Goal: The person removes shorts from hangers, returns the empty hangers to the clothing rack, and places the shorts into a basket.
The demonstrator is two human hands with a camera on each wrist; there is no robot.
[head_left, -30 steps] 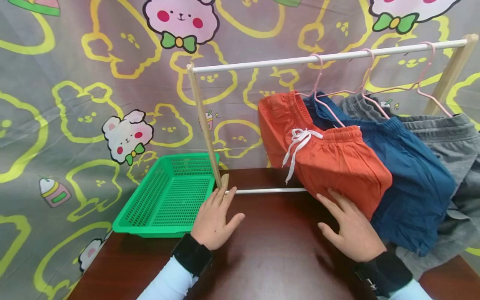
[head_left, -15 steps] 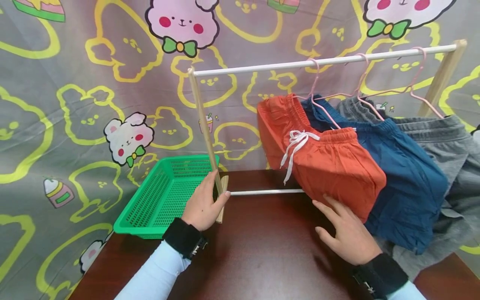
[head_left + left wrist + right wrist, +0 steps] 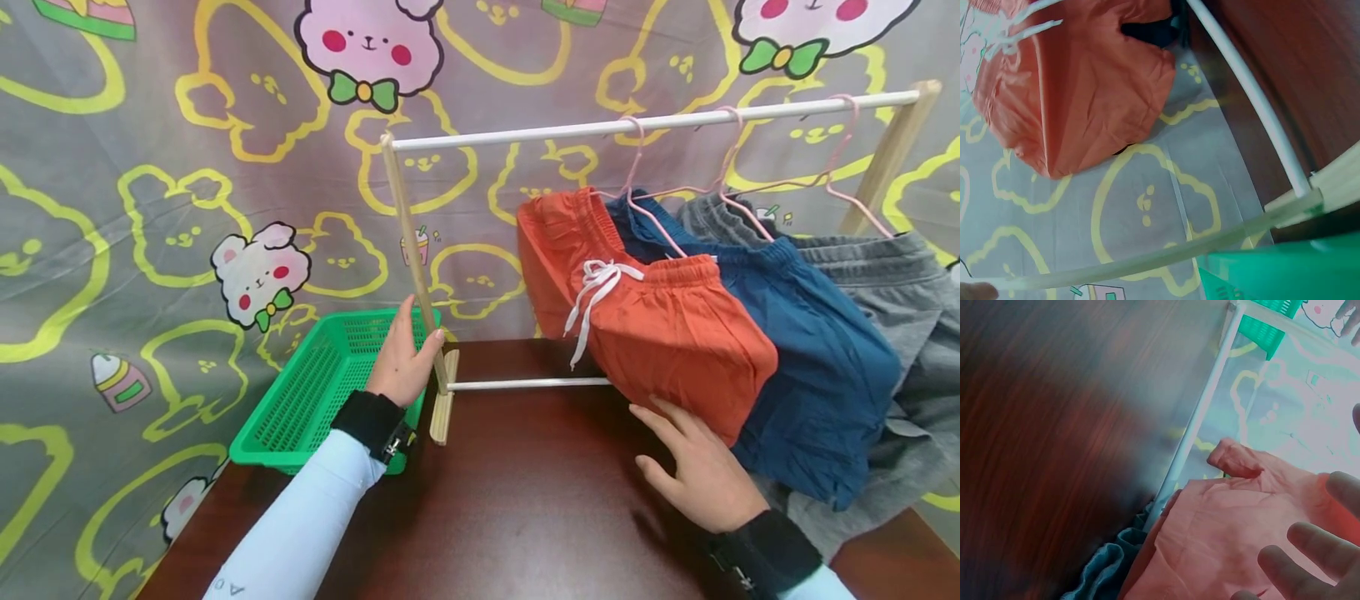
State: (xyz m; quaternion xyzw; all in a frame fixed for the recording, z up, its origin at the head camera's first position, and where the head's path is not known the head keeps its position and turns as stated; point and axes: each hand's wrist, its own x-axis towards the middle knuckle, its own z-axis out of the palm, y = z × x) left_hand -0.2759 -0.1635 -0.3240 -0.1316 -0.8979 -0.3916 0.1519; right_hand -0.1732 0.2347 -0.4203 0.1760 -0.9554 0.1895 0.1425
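Note:
My left hand (image 3: 402, 363), fingers straight, is at the left wooden post (image 3: 409, 242) of a small clothes rack, in front of the green basket (image 3: 300, 400). In the left wrist view only a fingertip (image 3: 979, 291) shows, beside that post. My right hand (image 3: 701, 467) lies with fingers spread right at the lower hem of the orange shorts (image 3: 675, 333), which have a white drawstring. The right wrist view has its fingers (image 3: 1291, 575) overlapping the orange cloth. Neither hand holds anything. Behind the orange pair hang blue shorts (image 3: 832, 358) and grey shorts (image 3: 885, 283).
Pink hangers (image 3: 637, 167) carry the shorts on the white top rail (image 3: 525, 133). A lower white bar (image 3: 532, 384) runs close over the dark wooden table (image 3: 510, 500). A wooden foot (image 3: 442, 417) juts forward under the left post. A patterned cloth (image 3: 180, 275) hangs behind.
My left hand has moved left and farther forward, from over the rack's left foot to beside its post. The right hand stays by the orange shorts. The camera view has shifted slightly.

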